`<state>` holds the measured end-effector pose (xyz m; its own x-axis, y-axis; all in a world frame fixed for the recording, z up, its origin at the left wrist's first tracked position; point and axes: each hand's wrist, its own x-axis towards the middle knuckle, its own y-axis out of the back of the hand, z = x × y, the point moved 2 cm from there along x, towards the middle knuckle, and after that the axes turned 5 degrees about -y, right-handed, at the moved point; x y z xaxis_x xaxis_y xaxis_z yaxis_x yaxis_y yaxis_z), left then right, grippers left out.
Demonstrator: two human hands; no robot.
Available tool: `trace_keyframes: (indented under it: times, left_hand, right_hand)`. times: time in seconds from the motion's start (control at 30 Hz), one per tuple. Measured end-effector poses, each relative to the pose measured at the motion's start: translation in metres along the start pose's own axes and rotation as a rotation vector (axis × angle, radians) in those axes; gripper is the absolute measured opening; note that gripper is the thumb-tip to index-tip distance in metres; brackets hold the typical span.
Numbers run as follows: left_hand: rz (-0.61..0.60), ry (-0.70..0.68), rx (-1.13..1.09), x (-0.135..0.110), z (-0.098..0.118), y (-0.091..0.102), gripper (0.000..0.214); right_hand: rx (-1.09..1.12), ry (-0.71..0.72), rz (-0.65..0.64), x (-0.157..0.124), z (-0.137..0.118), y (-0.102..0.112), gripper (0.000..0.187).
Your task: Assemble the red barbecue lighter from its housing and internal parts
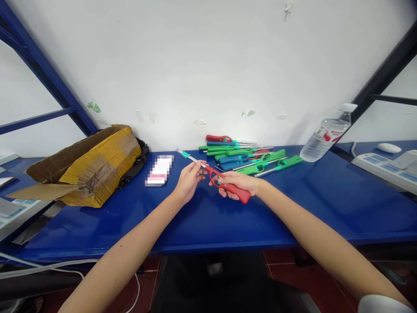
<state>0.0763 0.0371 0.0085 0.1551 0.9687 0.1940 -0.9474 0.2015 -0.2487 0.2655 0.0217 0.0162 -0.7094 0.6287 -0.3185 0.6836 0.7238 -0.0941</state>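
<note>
A red long-necked gas lighter (237,191) is held between my two hands above the blue table. My right hand (233,182) is closed around its red handle near the trigger ring. The fingers of my left hand (191,179) pinch the metal neck just ahead of the handle. Near the tip of the neck sits a small teal-green piece (186,154). Behind my right hand lies a loose pile of more lighters in green, blue and red, among them a green lighter (291,162).
An open cardboard box (100,174) with yellow tape stands at the left, black plastic behind it. A blurred-out flat white item (159,171) lies beside it. On the right, a water bottle (327,134) stands near the wall. The blue table's (228,230) front edge runs below my forearms.
</note>
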Motion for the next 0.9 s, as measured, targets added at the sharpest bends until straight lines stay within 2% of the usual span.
trace_keyframes:
  times: [0.13, 0.3, 0.47, 0.6, 0.7, 0.8, 0.9]
  left_hand:
    - [-0.035, 0.033, -0.025, 0.000, 0.000, 0.000, 0.034]
    - [-0.124, 0.058, -0.149, -0.002, 0.002, -0.003, 0.029]
    - [-0.124, 0.080, -0.166, -0.004, 0.006, -0.004, 0.036]
    - [-0.030, 0.142, -0.163, -0.003, 0.007, -0.002, 0.041]
    - [0.097, 0.078, -0.204, 0.002, 0.011, 0.005, 0.044]
    - [0.169, -0.041, -0.236, 0.007, 0.019, 0.013, 0.040]
    - [0.175, -0.064, -0.214, 0.010, 0.021, 0.017, 0.037]
  right_hand:
    - [-0.209, 0.138, 0.133, -0.004, -0.003, -0.001, 0.034]
    - [-0.511, 0.226, 0.367, -0.007, -0.003, -0.005, 0.023]
    - [-0.844, 0.319, 0.491, -0.013, -0.009, -0.006, 0.021]
    - [-1.029, 0.324, 0.612, -0.021, -0.014, 0.002, 0.033]
    - [-1.077, 0.296, 0.669, -0.025, -0.015, 0.008, 0.036]
    - [-1.061, 0.278, 0.667, -0.027, -0.013, 0.010, 0.036]
    - [-1.003, 0.290, 0.619, -0.026, -0.012, 0.008, 0.033]
